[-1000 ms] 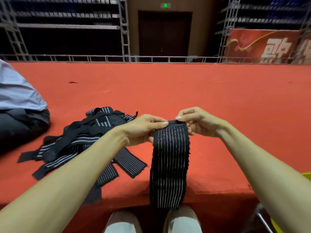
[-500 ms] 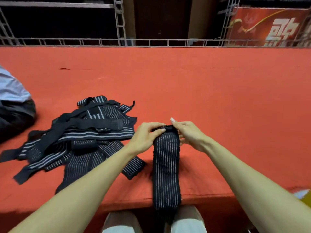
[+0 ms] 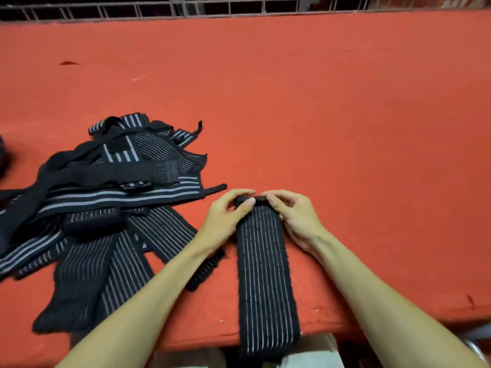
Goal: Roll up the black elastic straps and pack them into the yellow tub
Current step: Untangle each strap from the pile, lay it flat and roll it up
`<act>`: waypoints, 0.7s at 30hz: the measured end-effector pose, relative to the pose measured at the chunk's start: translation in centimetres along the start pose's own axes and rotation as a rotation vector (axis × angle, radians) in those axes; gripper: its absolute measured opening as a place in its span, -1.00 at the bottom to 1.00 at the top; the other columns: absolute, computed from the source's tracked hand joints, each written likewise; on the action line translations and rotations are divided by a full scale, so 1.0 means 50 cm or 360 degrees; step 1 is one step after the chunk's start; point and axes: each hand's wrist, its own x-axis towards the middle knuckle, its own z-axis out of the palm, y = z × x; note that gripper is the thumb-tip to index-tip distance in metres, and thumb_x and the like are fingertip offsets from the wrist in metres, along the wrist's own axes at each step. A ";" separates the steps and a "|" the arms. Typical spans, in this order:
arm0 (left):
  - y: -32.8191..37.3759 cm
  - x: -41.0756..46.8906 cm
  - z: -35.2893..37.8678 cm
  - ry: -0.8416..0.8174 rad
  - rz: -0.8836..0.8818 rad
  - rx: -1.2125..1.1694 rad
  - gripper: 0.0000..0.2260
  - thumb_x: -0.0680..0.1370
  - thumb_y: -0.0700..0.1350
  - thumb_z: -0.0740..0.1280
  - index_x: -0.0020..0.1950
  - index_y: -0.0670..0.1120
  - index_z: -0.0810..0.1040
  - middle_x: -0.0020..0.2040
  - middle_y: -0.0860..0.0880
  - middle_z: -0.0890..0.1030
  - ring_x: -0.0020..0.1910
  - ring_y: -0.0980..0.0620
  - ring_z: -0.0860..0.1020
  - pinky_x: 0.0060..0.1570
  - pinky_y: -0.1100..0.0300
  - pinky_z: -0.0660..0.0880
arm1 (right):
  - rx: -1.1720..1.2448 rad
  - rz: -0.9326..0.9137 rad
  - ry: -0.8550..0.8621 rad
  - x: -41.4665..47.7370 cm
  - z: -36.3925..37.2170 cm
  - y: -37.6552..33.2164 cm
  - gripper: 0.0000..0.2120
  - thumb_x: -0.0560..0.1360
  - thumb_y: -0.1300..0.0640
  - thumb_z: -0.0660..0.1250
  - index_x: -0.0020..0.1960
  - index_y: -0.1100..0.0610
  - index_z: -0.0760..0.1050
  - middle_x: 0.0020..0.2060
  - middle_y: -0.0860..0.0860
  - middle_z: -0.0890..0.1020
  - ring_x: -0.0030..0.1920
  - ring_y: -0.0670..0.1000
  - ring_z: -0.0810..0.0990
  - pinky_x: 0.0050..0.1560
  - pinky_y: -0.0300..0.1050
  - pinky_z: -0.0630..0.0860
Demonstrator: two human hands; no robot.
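Red bench fills the frame, a metal rail along the top edge; 2 hands work 1 strap at lower centre.
The left hand and right hand both pinch the rolled far end of the strap, thumbs on the small roll; its flat striped length runs toward the viewer and hangs over the bench's near edge. A pile of loose straps lies at centre left, just beside the left forearm.
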 end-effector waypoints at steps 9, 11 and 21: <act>-0.017 -0.010 0.006 -0.0106 0.0068 0.0159 -0.83 0.63 -0.15 0.24 0.21 -0.08 0.50 0.07 0.06 0.60 0.03 0.21 0.56 0.11 0.28 0.46 | -0.0101 -0.0231 0.0120 -0.005 0.000 0.007 -0.81 0.44 0.41 0.40 -0.05 0.16 0.60 -0.12 0.07 0.67 -0.08 -0.04 0.61 0.03 -0.18 0.55; -0.017 -0.012 0.007 -0.0121 0.0123 0.0191 -0.86 0.64 -0.18 0.23 0.18 -0.07 0.48 0.03 0.06 0.58 0.00 0.18 0.55 0.09 0.25 0.46 | -0.0086 -0.0220 0.0118 -0.007 0.002 0.005 -0.81 0.44 0.41 0.41 -0.03 0.18 0.59 -0.12 0.08 0.66 -0.09 -0.04 0.61 -0.01 -0.20 0.55; -0.009 -0.012 0.012 -0.0012 0.0285 0.0081 -0.78 0.62 -0.34 0.16 0.09 -0.04 0.46 -0.01 0.08 0.53 -0.04 0.30 0.50 0.04 0.41 0.40 | -0.0016 -0.0052 0.0069 -0.018 0.016 -0.008 -0.72 0.59 0.02 0.27 -0.10 0.22 0.58 -0.51 -0.02 0.30 -0.56 -0.12 0.21 -0.60 -0.29 0.15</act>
